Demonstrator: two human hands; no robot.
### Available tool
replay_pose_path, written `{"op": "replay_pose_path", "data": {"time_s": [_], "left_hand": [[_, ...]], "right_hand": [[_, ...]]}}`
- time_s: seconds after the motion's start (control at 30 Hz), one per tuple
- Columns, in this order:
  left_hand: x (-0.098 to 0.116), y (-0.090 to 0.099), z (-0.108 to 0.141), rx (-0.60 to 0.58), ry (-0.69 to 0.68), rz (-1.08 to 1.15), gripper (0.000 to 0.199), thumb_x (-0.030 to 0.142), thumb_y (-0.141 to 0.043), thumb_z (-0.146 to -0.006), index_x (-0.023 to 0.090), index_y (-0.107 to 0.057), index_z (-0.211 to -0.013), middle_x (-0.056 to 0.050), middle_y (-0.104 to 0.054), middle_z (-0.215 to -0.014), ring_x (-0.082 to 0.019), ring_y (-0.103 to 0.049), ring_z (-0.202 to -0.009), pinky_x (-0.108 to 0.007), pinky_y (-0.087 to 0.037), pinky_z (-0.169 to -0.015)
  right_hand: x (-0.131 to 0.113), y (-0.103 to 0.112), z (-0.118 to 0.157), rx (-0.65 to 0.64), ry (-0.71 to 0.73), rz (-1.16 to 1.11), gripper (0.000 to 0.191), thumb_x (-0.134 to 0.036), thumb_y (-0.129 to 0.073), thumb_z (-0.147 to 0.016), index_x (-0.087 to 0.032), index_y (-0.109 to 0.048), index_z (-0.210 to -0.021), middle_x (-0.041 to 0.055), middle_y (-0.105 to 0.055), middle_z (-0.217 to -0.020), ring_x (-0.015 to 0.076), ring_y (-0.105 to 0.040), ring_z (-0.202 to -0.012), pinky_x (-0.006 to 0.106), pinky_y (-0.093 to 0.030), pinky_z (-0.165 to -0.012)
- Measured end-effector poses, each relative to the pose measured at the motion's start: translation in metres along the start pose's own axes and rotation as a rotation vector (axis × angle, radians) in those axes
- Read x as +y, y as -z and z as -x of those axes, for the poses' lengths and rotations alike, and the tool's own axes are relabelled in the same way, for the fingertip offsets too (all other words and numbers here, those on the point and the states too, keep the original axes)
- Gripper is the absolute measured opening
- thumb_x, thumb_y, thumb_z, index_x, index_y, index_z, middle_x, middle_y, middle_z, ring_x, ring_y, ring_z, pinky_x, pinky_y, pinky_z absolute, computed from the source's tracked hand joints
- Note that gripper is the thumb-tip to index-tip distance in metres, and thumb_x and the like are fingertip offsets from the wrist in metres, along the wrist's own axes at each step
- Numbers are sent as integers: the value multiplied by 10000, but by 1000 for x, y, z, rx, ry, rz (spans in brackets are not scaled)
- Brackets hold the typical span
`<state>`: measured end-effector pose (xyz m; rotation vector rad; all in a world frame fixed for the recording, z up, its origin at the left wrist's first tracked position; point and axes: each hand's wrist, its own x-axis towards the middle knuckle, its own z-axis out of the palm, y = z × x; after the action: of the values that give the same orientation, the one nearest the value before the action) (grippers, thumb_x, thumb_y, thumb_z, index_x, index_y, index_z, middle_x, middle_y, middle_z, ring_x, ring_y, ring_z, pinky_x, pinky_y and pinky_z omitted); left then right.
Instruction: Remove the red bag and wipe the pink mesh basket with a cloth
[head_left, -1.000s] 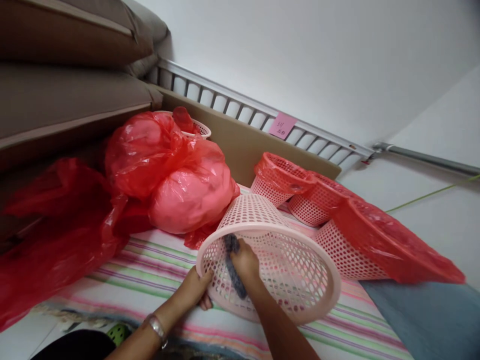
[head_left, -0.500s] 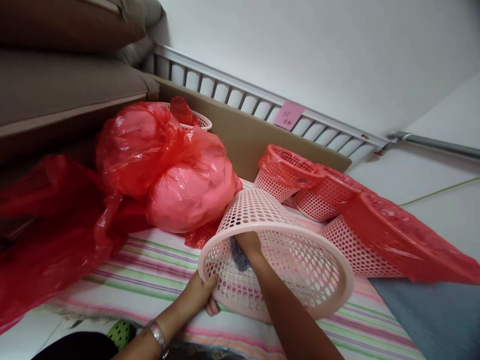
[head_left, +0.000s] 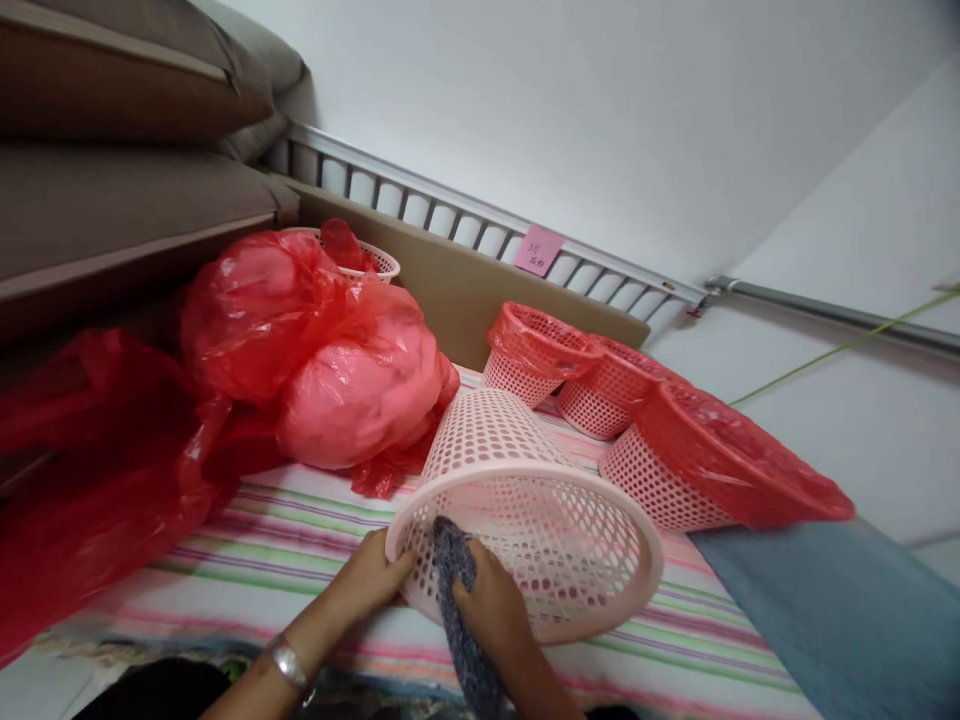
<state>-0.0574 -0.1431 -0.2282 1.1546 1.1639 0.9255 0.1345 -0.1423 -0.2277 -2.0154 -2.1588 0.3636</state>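
Observation:
A pale pink perforated plastic wastebasket [head_left: 487, 430] lies on its side on the striped sheet [head_left: 300, 545], its mouth facing me. My left hand [head_left: 379, 572], with a silver bracelet at the wrist, grips the rim at the left. In my right hand [head_left: 491, 600] is a dark grey cloth [head_left: 454, 580], bunched between the fingers at the basket's mouth. One end of the cloth rests near the inner wall on the left; the rest hangs down toward me.
Wastebaskets lined with red bags [head_left: 675, 460] stand at the right. Filled red plastic bags [head_left: 367, 390] lie at the left, with another basket [head_left: 386, 262] behind. Stacked brown cushions [head_left: 127, 200] rise at the far left. A pink note [head_left: 538, 250] hangs on the white rail.
My right hand has drawn back from deep inside the basket to its mouth, bringing the cloth with it. The left hand still grips the rim. The view has shifted slightly.

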Motion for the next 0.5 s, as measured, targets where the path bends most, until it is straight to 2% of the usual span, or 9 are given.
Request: {"op": "replay_pose_path", "data": {"time_s": [0.07,0.17,0.27,0.4,0.5], "left_hand": [[-6,-6,-2,-35,58,-13,312,420,-481,-804,131,-597,-832,-10,-595,-424,-162,-569,-365,-239,-451,-382],[-18,-14,-8,-109,91,23,346,438,-414,-843,133,-576,-844,-7,-578,-386,-142,-552,-321,-213,-440,-354],[-24,-14,-12,-132,93,31,372,462,-403,-856,131,-564,-911,-10,-602,-404,-139,-565,-329,-207,-450,-358],[-25,-11,-10,-141,117,70,480,517,-419,-841,103,-507,-1065,0,-607,-412,-145,-591,-359,-212,-469,-389],[-27,-13,-10,-166,131,84,534,548,-430,-832,95,-484,-1111,2,-613,-425,-139,-598,-374,-209,-475,-407]], "right_hand": [[2,1,0,-8,-6,25,433,-203,-484,-748,-190,-532,-1178,102,-620,-1134,233,-572,-1060,299,-412,-890],[2,-3,-16,43,-31,33,417,-211,-484,-755,-203,-534,-1169,89,-625,-1121,231,-581,-1038,298,-422,-864],[0,-6,-55,138,-53,39,428,-228,-485,-785,-200,-514,-1210,90,-609,-1169,223,-568,-1071,290,-408,-890],[-3,-2,-121,144,-78,42,401,-307,-448,-860,-193,-530,-1236,108,-591,-1219,252,-543,-1123,331,-407,-908],[-2,5,-156,200,-43,0,377,-371,-413,-898,-226,-563,-1212,67,-581,-1251,239,-488,-1194,334,-353,-987]]}}
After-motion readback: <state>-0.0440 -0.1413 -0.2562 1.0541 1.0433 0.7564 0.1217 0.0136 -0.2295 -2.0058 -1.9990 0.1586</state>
